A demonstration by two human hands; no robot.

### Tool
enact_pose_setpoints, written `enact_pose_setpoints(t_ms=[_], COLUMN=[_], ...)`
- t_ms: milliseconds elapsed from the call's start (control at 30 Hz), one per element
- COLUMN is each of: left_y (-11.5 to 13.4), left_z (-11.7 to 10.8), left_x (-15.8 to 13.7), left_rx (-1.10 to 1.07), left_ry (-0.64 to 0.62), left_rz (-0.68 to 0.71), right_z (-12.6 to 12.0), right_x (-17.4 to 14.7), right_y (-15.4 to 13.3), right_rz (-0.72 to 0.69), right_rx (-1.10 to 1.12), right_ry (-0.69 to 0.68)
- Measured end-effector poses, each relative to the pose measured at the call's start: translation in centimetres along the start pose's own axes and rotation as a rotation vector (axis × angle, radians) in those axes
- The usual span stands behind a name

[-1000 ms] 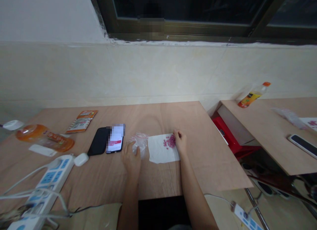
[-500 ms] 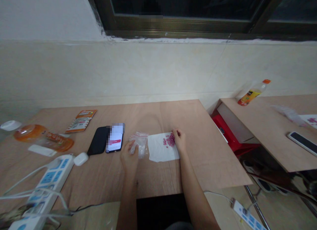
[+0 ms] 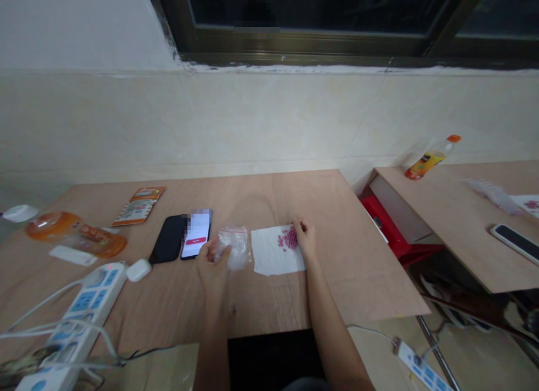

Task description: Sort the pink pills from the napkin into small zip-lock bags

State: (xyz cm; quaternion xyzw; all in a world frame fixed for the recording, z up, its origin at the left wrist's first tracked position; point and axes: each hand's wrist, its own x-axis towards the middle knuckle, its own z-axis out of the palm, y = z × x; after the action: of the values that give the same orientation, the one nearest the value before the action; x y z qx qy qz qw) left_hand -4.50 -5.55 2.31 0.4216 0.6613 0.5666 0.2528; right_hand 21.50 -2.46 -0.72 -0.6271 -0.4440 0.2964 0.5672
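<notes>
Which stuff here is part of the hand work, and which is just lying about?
In use:
- clear plastic bag, left hand on it
- pink pieces, right hand at them
- white sheet under the pieces

Apparently just lying about:
- lit phone
- black flat item
- orange packet
- orange bottle at left
- power strip

The left forearm (image 3: 214,335) runs nearly straight from near to far, while the right forearm (image 3: 332,326) slants leftward toward its far end. The left hand (image 3: 213,267) curls its fingers, thumb apart; the right hand (image 3: 307,239) bends its fingers inward, fingertips indistinct.
</notes>
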Motion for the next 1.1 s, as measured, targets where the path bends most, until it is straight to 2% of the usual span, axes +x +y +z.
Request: enact_pose_setpoints(t_ms=[167,300,567,700,800,967,1033,1100], left_y=[-0.1,-0.8,-0.6,-0.6,-0.7,-0.7,-0.7,-0.7], left_z=[0.2,0.2,-0.1,-0.4,-0.3,0.3,0.6,0.7], left_x=[-0.3,-0.4,-0.4,-0.4,-0.3,-0.3,-0.3,-0.3], left_rx=[0.012,0.124,0.403,0.355,0.222,-0.024,-0.021,0.096], left_ry=[0.002,0.015,-0.095,-0.162,-0.171,-0.107,-0.075,-0.056], left_rz=[0.009,0.031,0.183,0.171,0.124,0.03,0.032,0.082], right_z=[0.0,0.0,-0.1,0.0,0.1,0.1,0.0,0.0], right_x=[0.1,0.1,0.1,0.1,0.1,0.2,0.2,0.2], right_y=[0.2,0.2,0.1,0.2,0.3,0.7,0.8,0.7], right_rz=[-0.003,-0.006,0.004,0.0,-0.002,-0.007,-0.008,-0.006], right_rx=[-0.001,0.009,0.007,0.025,0.028,0.016,0.003,-0.009], right_ry=[-0.008,-0.009,-0.002,0.017,0.022,0.017,0.017,0.012])
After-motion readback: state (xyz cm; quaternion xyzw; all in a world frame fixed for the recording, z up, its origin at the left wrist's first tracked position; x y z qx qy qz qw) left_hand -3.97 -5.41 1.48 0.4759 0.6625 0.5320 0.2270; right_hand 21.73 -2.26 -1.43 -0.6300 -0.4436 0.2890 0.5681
